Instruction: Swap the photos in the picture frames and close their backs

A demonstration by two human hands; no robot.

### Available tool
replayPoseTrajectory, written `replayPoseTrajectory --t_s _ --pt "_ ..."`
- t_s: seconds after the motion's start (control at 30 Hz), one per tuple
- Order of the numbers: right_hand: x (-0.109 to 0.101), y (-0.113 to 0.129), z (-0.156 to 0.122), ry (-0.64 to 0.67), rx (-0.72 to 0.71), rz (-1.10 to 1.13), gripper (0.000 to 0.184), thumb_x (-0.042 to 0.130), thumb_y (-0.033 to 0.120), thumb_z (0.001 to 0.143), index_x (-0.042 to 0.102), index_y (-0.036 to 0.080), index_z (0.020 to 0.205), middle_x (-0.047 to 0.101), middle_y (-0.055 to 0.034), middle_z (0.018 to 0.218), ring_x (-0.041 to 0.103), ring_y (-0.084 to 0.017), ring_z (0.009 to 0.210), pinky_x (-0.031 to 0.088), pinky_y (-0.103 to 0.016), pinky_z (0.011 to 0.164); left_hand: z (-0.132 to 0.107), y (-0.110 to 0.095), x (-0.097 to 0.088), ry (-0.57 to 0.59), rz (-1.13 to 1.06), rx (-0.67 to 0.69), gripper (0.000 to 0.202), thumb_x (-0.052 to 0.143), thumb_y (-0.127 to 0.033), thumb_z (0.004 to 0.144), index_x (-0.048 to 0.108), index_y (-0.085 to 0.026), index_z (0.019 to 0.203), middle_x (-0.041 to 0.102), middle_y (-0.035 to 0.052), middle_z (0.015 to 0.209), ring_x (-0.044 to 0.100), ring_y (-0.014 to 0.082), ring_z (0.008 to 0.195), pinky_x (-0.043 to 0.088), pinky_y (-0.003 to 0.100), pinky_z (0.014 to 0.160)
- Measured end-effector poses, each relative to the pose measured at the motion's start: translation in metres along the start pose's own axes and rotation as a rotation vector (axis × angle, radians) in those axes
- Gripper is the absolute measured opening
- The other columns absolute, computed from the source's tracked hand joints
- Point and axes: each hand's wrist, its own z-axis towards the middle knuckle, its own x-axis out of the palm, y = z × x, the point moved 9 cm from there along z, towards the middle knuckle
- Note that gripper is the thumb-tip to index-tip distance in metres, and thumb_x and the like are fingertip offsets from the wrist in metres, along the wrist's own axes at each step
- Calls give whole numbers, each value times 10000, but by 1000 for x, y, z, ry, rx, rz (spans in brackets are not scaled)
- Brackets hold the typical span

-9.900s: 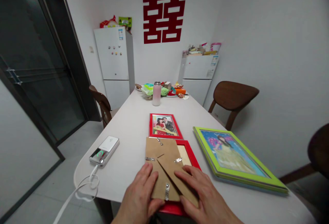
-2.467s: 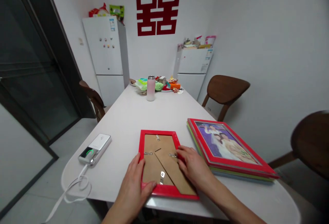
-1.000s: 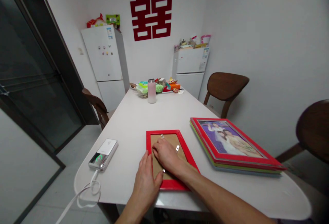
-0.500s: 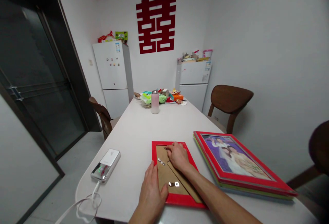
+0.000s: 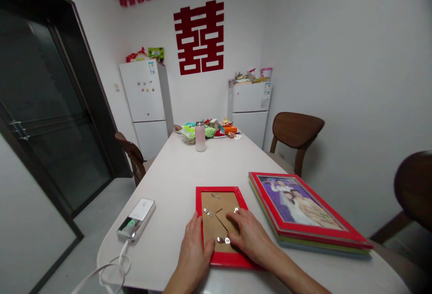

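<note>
A small red picture frame (image 5: pixel 219 193) lies face down on the white table (image 5: pixel 175 181), its brown cardboard back (image 5: pixel 216 213) with metal clips facing up. My left hand (image 5: pixel 194 249) rests flat on the frame's near left edge, fingers spread, thumb on the backing. My right hand (image 5: pixel 248 235) lies open on the right half of the backing, fingertips close to a clip. Neither hand grips anything.
A stack of larger frames (image 5: pixel 303 208), a red one on top, lies to the right. A power bank (image 5: pixel 137 213) with a white cable (image 5: pixel 108 269) sits at the left edge. A pink bottle (image 5: pixel 200 136) and snacks stand at the far end. Wooden chairs (image 5: pixel 295 132) flank the table.
My right hand has drawn back from the frame's far edge to its right middle. The left hand stays on the near left edge. The view has shifted slightly.
</note>
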Motion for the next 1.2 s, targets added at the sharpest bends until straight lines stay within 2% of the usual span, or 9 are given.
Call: replayPoseTrajectory --t_s 0.1,0.2,0.4,0.47,0.57,0.73,0.87,1.03,1.2 --pt "-16 1 8 -38 18 17 373 506 194 612 576 132 973 563 -91 877 501 -192 840 363 -283 759 4 0 -8 -32 -220 -83 546 543 -210 619 437 -80 1139 441 141 1215 360 235 1138 219 371 985" --pt "-32 13 12 -82 14 35 353 519 212 611 588 135 948 567 -91 877 503 -195 837 370 -282 763 12 -2 -15 -58 -362 -127 482 547 -253 633 469 -117 1089 515 113 1139 437 234 1072 278 367 946" --pt "-35 50 9 -109 -89 178 293 513 251 668 579 167 941 554 -79 906 496 -184 858 378 -277 758 26 11 -26 -40 -609 -224 358 401 -329 737 469 -109 1011 630 85 936 595 212 840 464 327 712" --pt "-33 45 6 -113 -98 200 309 466 280 725 560 159 993 549 -91 949 487 -188 901 368 -291 792 24 24 -37 -32 -661 -264 342 420 -339 730 484 -119 984 645 67 891 608 211 803 476 320 675" --pt "-28 17 1 -115 -43 113 326 418 243 758 551 109 1024 548 -129 984 474 -207 941 346 -318 838 15 48 -59 -17 -688 -323 317 475 -337 700 518 -138 943 657 51 841 616 213 772 480 315 648" --pt "-13 -27 -6 -122 75 -117 354 425 194 727 548 73 1036 531 -169 1016 463 -249 960 335 -343 841 3 80 -81 29 -622 -395 248 500 -308 687 568 -133 850 664 66 764 623 219 721 481 321 616" --pt "0 -40 -5 -91 134 -193 398 415 169 718 503 62 1091 553 -164 942 492 -249 892 353 -343 800 4 91 -85 34 -485 -403 236 467 -285 710 570 -133 859 661 65 777 621 212 719 477 328 638" --pt "3 -46 2 -85 185 -240 420 355 102 726 467 73 1130 575 -140 842 512 -238 810 354 -332 759 6 94 -102 -82 -164 -391 358 480 -254 687 497 -110 1014 636 85 858 566 252 891 407 369 783" --pt "-2 -49 6 -97 224 -228 473 344 38 682 436 35 1146 567 -162 830 531 -230 771 358 -320 724 1 79 -113 -142 130 -289 410 482 -259 675 460 -143 1068 543 100 1066 424 277 1080 254 386 927"
